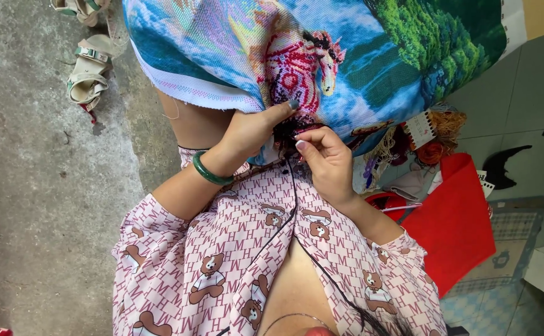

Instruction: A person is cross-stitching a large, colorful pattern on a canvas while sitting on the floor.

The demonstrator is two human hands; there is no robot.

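— Where's the cloth now?

— Draped over the lap. I see the left hand pinching its lower edge shut, thumb on top. The right hand is curled closed just beside it, fingertips together at the dark stitches (a needle, perhaps; too small to tell).

— Advice?

— I'd keep the edge taut and pull thread gently.

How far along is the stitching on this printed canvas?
Done: the red horse on the printed canvas looks partly stitched. In hand: left hand pinches the cloth's lower edge, right hand works just beside it; no needle is discernible. Left: blue and green areas look unstitched, though that is hard to judge.
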